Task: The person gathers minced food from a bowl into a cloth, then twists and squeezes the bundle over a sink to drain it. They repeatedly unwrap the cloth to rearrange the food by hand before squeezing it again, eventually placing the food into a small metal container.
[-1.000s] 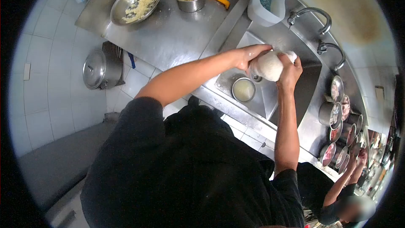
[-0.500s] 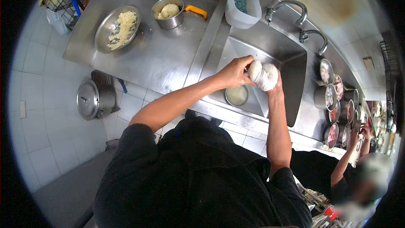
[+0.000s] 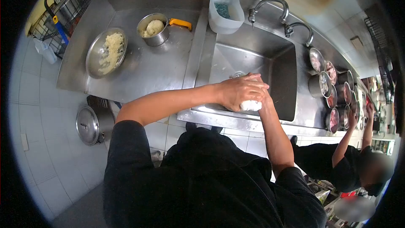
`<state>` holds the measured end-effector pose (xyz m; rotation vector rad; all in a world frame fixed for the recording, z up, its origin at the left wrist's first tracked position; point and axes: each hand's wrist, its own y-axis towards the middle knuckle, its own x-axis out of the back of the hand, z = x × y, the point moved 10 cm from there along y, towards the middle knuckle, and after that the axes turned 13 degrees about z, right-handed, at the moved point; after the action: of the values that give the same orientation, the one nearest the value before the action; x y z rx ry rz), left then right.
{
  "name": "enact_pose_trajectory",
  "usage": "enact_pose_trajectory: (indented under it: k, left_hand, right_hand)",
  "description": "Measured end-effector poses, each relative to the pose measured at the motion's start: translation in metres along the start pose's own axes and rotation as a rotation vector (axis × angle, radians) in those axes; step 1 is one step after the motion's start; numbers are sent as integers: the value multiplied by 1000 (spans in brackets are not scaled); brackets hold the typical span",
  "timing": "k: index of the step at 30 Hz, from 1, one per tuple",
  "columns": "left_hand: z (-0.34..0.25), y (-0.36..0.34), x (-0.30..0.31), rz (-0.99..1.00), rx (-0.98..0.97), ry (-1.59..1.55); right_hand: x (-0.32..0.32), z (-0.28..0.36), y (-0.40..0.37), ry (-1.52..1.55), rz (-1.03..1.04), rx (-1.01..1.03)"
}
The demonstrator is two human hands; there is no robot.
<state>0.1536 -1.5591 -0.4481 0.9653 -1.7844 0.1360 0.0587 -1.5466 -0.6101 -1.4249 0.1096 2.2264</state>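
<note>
A white cloth bundle [image 3: 251, 105] is pressed between my two hands over the near edge of the steel sink [image 3: 282, 80]. My left hand [image 3: 239, 92] lies across its top with the fingers curled over it. On the other side of the bundle, my right hand [image 3: 265, 96] is closed round it, partly covered by my left fingers. Only the lower part of the white cloth shows. The bowl that sat in the sink below is hidden by my hands and arm.
Left of the sink are a steel bowl of pale crumbly food [image 3: 93, 64] and an orange-handled pot [image 3: 156, 39]. Behind stand a white plastic container [image 3: 228, 21] and two faucets [image 3: 276, 1]. Several metal containers [image 3: 316, 85] and a co-worker [image 3: 325, 160] are at right.
My hands have moved slightly left and down with the cloth bundle. My left hand has turned over the top of it, covering most of it. The whole view has shifted.
</note>
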Motion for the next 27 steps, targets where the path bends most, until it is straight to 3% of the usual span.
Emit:
enact_pose_trajectory:
  k: [3, 6, 12, 15, 17, 19, 21, 23, 25, 27]
  left_hand:
    - [-3, 4, 5, 33, -17, 33]
    - [0, 8, 17, -89, -43, -8]
    - [-10, 0, 61, -427, -84, 2]
    - [-7, -6, 81, -639, 16, -61]
    - [3, -17, 91, -843, 64, -127]
    - [23, -27, 98, -1073, 196, -359]
    - [42, -36, 98, -1250, 355, -632]
    - [57, -33, 99, -1438, 234, -891]
    - [72, -32, 99, -1547, 183, -1106]
    - [93, -24, 87, -1527, 241, -1348]
  right_hand:
    - [-8, 7, -1, 22, 33, 55]
    - [-19, 10, 0, 48, 73, 115]
    - [-47, 9, -2, 114, 172, 218]
    - [-50, 20, 7, 90, 43, 229]
    - [-82, 30, 13, 277, 184, 189]
    - [-100, 53, 10, 177, -26, 345]
    - [-104, 76, 13, 12, -76, 509]
    - [-114, 102, -10, -101, -343, 740]
    - [-143, 124, -30, -288, -453, 845]
    - [-158, 139, -40, -465, -487, 953]
